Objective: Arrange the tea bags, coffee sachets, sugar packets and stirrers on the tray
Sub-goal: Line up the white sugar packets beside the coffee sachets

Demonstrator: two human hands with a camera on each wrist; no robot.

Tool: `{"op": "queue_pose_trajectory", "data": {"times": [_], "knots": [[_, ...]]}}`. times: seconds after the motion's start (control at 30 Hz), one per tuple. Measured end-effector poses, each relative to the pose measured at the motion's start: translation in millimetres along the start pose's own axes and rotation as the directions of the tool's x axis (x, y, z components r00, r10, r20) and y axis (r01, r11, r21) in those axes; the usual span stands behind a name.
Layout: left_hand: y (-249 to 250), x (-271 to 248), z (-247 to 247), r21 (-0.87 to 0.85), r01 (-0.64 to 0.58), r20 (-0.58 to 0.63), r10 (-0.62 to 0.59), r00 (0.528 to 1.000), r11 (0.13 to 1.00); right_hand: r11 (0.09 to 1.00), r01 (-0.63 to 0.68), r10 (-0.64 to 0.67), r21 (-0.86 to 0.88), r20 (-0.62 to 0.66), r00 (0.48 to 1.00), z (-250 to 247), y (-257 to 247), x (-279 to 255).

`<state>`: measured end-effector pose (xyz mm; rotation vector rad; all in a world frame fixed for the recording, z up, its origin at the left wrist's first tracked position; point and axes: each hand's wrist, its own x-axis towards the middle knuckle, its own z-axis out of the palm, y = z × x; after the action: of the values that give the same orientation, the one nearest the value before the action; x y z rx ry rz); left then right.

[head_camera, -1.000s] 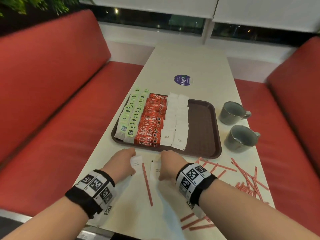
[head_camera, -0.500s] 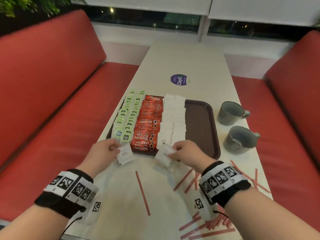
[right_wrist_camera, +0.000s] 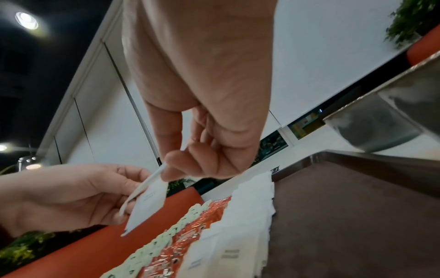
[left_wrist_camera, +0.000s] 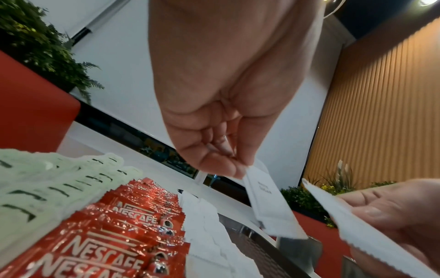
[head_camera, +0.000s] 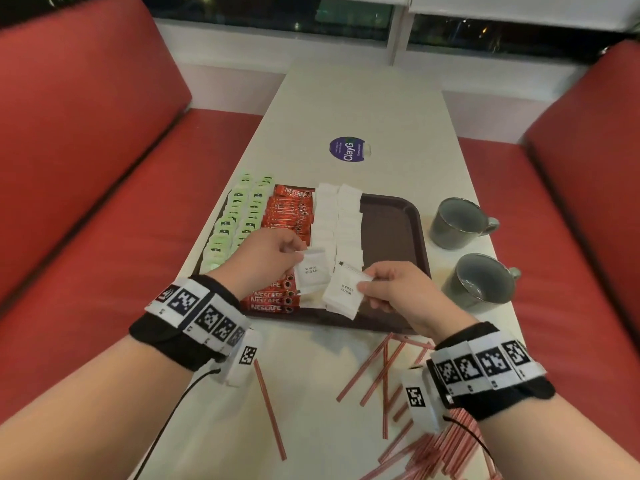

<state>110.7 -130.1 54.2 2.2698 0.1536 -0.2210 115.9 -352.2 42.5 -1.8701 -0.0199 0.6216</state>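
Red booth benches flank a long pale table (head_camera: 363, 109), with dark windows at its far end. On the table sits a brown tray (head_camera: 391, 230). Its left part is filled with neat columns: pale green tea bags (head_camera: 239, 216), red coffee sachets (head_camera: 289, 213) and two columns of white sugar packets (head_camera: 337, 216). The tray's right part is bare. Two grey mugs (head_camera: 460, 221) stand just beside the tray on the right, and thin red stirrers (head_camera: 381, 372) lie scattered on the table near the person.

Both hands hover over the near end of the tray, close together but not touching. The left hand (head_camera: 266, 258) pinches one sugar packet (head_camera: 311, 271) by its upper edge, thumb against fingertips. The right hand (head_camera: 394, 292) pinches a second sugar packet (head_camera: 344, 292) by its right edge, tilted above the near end of the sugar columns.

These packets look light and thin, soft paper that bends easily, so an edge or corner pinch seems enough. They would likely slide or flutter if dropped, so laying each flat at the near end of its column appears safest. Squeezing hard risks creasing or tearing the paper.
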Motion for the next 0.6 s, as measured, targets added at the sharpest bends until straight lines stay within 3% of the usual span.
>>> {"op": "queue_pose_trajectory", "data": {"times": [0.23,0.6], "knots": [[1.8,19.8,14.6,0.047,-0.021,0.052,0.018,0.998,0.999,0.996,-0.037,0.046,0.085,-0.107,0.993,-23.2,17.3,10.3],[-4.3,43.9,41.1,0.380,-0.070,0.157,0.010,0.988,0.922,0.975,-0.050,0.068,0.215,-0.079,0.995,-28.8,27.9,12.6]]}}
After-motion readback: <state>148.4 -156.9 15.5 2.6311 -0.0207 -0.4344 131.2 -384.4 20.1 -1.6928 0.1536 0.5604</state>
